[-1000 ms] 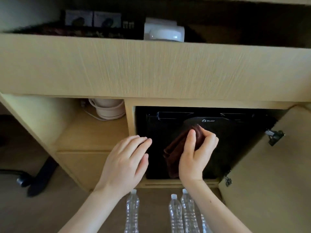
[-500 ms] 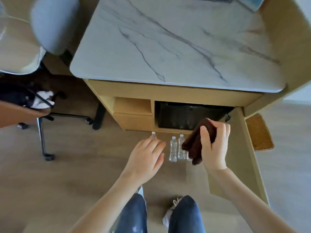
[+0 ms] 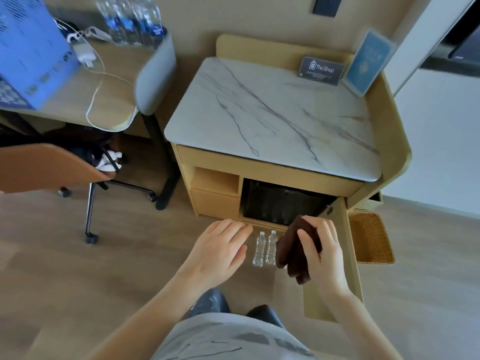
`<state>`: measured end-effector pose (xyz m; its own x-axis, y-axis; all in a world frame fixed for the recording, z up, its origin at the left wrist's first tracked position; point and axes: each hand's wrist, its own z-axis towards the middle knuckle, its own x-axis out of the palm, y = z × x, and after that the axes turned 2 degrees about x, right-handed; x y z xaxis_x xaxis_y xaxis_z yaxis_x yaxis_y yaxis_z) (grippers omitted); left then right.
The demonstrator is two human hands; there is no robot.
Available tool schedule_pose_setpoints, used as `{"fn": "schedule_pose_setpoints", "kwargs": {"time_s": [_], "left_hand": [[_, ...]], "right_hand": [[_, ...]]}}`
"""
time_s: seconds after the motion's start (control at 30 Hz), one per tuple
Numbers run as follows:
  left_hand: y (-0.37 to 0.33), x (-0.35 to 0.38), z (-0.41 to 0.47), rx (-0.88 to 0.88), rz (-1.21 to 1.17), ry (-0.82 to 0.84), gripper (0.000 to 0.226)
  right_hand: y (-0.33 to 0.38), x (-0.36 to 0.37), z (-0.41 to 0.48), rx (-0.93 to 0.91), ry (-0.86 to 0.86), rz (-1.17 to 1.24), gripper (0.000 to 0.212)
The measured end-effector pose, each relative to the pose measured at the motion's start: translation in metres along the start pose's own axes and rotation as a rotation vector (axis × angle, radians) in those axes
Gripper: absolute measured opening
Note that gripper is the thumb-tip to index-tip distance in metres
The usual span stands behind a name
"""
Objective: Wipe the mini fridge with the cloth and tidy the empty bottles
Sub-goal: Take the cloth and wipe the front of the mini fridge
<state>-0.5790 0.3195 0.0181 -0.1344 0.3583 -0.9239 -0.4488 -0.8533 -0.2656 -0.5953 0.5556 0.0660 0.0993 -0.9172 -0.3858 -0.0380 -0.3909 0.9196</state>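
Observation:
The black mini fridge point(image 3: 280, 203) sits in the lower right bay of a wooden cabinet with a marble top point(image 3: 272, 120). Two clear empty bottles point(image 3: 265, 248) stand on the floor in front of it; more may be hidden behind my hands. My right hand point(image 3: 320, 252) grips a folded dark brown cloth point(image 3: 292, 252), held above the floor to the right of the bottles. My left hand point(image 3: 220, 249) hovers flat, fingers apart, just left of the bottles and holds nothing.
The cabinet door point(image 3: 335, 268) hangs open on the right, beside a woven basket point(image 3: 371, 237). A rolling chair point(image 3: 65, 167) and a desk point(image 3: 78, 94) with cables and several full bottles point(image 3: 132, 19) stand at the left. Two sign cards point(image 3: 322, 71) rest on the marble top.
The view has pulled back and up from close to the fridge front to standing height. My right hand came off the fridge with the cloth still in it; both hands now hover above the bottles.

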Motion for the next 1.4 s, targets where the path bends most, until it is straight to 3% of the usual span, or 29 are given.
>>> {"fn": "schedule_pose_setpoints", "kwargs": {"time_s": [0.23,0.43,0.57,0.83,1.07,1.27,1.4], "left_hand": [[-0.009,0.02,-0.047,-0.159,0.002,0.059,0.044],[0.001,0.015,-0.074,-0.376,0.048,0.058,0.047],[0.018,-0.001,-0.087,-0.476,0.03,0.03,0.047],[0.118,-0.046,-0.115,-0.426,-0.005,-0.019,0.045],[0.227,-0.112,-0.128,-0.374,0.026,-0.053,0.044],[0.295,-0.131,-0.097,-0.34,0.025,-0.071,0.035],[0.329,-0.128,-0.064,-0.312,0.025,-0.077,0.036]], "right_hand": [[-0.052,0.018,0.0,0.028,0.104,-0.158,0.029],[-0.056,0.041,0.008,-0.119,0.206,-0.272,0.03],[-0.037,0.07,0.016,-0.248,0.187,-0.355,0.022],[0.016,0.169,0.045,-0.165,0.192,-0.239,0.029],[0.099,0.253,0.071,-0.086,0.137,-0.012,0.015],[0.132,0.288,0.118,-0.091,-0.028,-0.025,0.038],[0.146,0.29,0.164,-0.084,-0.05,-0.064,0.025]]}}
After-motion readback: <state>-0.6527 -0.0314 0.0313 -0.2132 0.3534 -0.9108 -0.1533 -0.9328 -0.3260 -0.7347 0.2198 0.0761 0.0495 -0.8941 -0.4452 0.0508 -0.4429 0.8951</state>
